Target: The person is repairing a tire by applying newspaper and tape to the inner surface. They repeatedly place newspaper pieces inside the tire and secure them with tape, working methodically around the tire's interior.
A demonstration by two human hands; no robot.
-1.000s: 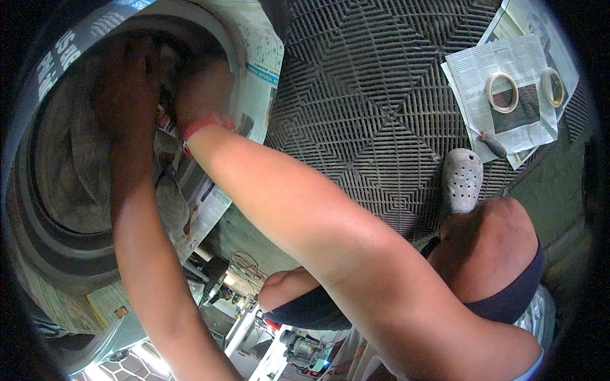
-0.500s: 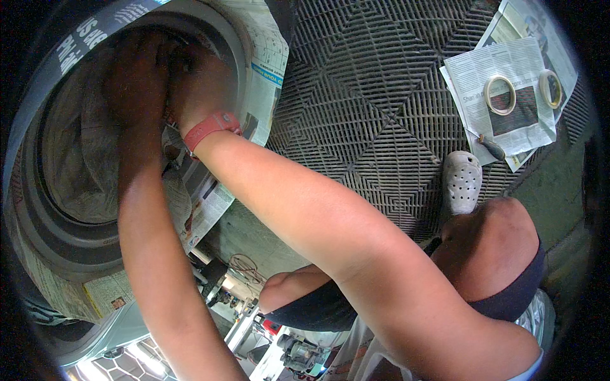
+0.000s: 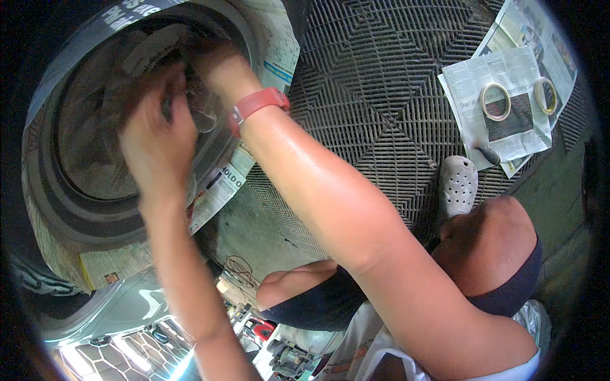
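Observation:
Both my hands reach into a round grey rim-like ring (image 3: 82, 225), perhaps a wheel, with newspaper (image 3: 279, 41) fixed around its edge. My left hand (image 3: 159, 136) is in front of the dark opening, fingers bent but smeared by motion. Whether it holds anything is not visible. Farther right, my right hand (image 3: 219, 63), below a red watch (image 3: 260, 105), goes into the shadow, blurred, its fingers hidden. Between the hands shows a pale grey rounded piece (image 3: 203, 122). Behind them, a light curved part (image 3: 152, 54) sits deep inside the ring.
On the ribbed floor mat (image 3: 375, 82), newspaper sheets (image 3: 464, 82) at the right carry two tape rolls (image 3: 497, 118) and a small dark oval thing (image 3: 488, 155). My perforated clog (image 3: 459, 184) is beside them. A cable (image 3: 240, 270) and workshop gear (image 3: 289, 359) appear at the bottom.
My left hand has come out of the deep shadow toward me. My right hand and watch have moved right within the picture, and the whole view has shifted slightly.

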